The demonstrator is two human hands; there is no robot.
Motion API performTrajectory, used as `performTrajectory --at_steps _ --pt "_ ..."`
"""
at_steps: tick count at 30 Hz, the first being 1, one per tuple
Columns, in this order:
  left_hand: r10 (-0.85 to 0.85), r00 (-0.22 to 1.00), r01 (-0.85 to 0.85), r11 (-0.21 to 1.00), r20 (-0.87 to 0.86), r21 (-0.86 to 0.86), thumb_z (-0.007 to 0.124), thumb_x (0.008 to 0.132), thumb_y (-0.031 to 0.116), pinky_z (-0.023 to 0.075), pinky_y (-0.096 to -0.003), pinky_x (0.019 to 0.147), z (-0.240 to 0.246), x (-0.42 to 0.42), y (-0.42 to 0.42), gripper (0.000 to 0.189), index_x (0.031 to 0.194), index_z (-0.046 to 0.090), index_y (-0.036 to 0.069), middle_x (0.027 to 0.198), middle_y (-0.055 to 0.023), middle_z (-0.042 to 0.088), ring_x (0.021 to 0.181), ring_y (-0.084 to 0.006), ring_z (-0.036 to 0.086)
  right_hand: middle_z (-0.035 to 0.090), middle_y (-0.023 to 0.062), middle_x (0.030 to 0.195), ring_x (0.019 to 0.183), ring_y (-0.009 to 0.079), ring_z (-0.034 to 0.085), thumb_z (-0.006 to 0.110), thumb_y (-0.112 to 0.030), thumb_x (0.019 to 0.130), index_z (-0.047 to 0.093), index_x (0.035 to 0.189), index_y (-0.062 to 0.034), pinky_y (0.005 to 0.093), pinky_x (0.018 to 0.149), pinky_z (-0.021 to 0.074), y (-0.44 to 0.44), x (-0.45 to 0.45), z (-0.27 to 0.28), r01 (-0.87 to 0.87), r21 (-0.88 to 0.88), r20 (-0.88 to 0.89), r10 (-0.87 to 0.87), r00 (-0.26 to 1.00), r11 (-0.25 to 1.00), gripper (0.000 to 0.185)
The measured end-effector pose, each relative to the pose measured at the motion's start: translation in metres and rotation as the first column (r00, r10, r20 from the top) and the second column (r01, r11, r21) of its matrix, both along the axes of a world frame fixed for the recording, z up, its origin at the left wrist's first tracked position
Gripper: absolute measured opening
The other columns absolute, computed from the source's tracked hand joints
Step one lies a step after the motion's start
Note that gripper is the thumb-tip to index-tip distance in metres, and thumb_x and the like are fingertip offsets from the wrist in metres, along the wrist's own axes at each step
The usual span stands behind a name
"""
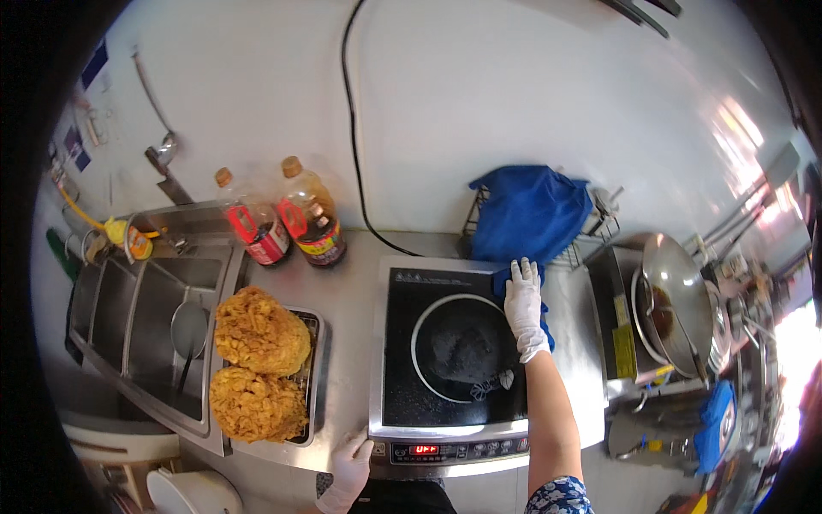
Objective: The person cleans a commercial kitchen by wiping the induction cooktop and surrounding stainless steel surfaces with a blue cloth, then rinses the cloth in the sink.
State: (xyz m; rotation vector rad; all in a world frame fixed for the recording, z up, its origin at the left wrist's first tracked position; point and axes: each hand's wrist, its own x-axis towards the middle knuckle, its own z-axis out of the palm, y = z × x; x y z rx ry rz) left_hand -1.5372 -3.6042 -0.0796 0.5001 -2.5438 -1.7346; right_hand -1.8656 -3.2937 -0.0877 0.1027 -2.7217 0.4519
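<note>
My right hand [524, 302], in a white disposable glove, presses flat on a blue cloth [502, 283] at the back right corner of a black glass induction cooktop [417, 321]. The cooktop's display reads OFF, and its surface looks smudged and specked. My left hand [352, 453], gloved too, rests at the cooktop's front left corner by the counter edge; it appears to hold nothing. To the left, two large golden-brown fried masses [260, 331] lie on a metal tray [320, 385] with a rack.
Two plastic bottles of dark liquid [318, 234] stand behind the tray. A steel sink [173, 276] with a ladle [189, 327] is at left. Another blue cloth [530, 212] drapes a wire rack behind the cooktop. On the right sits a wok [674, 283] with brown liquid and a ladle.
</note>
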Motion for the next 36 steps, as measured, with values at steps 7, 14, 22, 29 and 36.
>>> performTrajectory --at_steps 7,14,22,29,36 --pt "0.099 0.995 -0.099 0.995 -0.011 0.002 0.064 0.083 0.0 0.0485 -0.0273 0.066 0.002 0.001 0.009 0.021 0.103 0.068 -0.004 0.091 -0.0114 0.064 0.076 -0.0174 0.061 0.044 0.0216 0.143 0.136 0.0377 0.036 0.051 -0.015 0.09 0.049 0.134 0.0002 0.0473 0.114 0.0252 -0.122 -0.031 -0.009 -0.355 0.127 0.031 0.354 0.935 0.926 0.047" --pt "0.114 0.993 -0.112 0.992 0.032 -0.064 0.067 0.084 0.009 0.0509 -0.0297 0.068 -0.007 0.007 0.003 0.024 0.106 0.07 0.0 0.091 -0.0119 0.068 0.078 -0.0197 0.066 0.057 0.016 0.129 0.124 0.0347 0.05 0.052 0.004 0.075 0.064 0.116 -0.0044 0.0418 0.106 0.0392 -0.212 0.012 -0.014 -0.76 -0.166 -0.075 0.76 0.645 0.629 0.043" --pt "-0.005 0.905 -0.114 0.96 -0.425 -0.255 0.064 0.089 0.018 0.0501 -0.0342 0.065 0.143 -0.202 -0.085 0.02 0.093 0.068 -0.001 0.08 -0.0151 0.068 0.072 -0.0237 0.067 0.068 0.0142 0.105 0.101 0.0265 0.064 0.052 0.009 0.084 0.065 0.109 -0.0013 0.0323 0.095 0.0468 -0.18 -0.014 0.035 -0.409 -0.71 -0.117 0.477 0.871 0.573 0.03" --pt "0.003 0.929 -0.019 0.999 -0.37 -0.04 0.065 0.091 0.028 0.0467 -0.0257 0.083 0.236 -0.394 -0.117 0.037 0.115 0.066 0.0 0.104 -0.0071 0.069 0.094 -0.0126 0.061 0.066 0.0105 0.106 0.099 0.0161 0.059 0.05 0.002 0.089 0.06 0.119 0.0041 0.0275 0.092 0.0453 -0.188 -0.072 0.163 -0.351 -0.826 -0.125 0.465 0.877 0.44 0.031" --pt "-0.149 0.941 0.131 0.988 -0.304 -0.078 0.065 0.087 0.043 0.0457 -0.0281 0.08 0.302 -0.445 -0.095 0.044 0.103 0.069 0.002 0.093 -0.0066 0.068 0.086 -0.0142 0.059 0.064 0.0171 0.111 0.099 0.0209 0.06 0.049 0.001 0.088 0.054 0.127 0.003 0.0308 0.09 0.0465 -0.258 -0.123 0.242 -0.525 -0.783 -0.322 0.506 0.8 0.333 0.038"
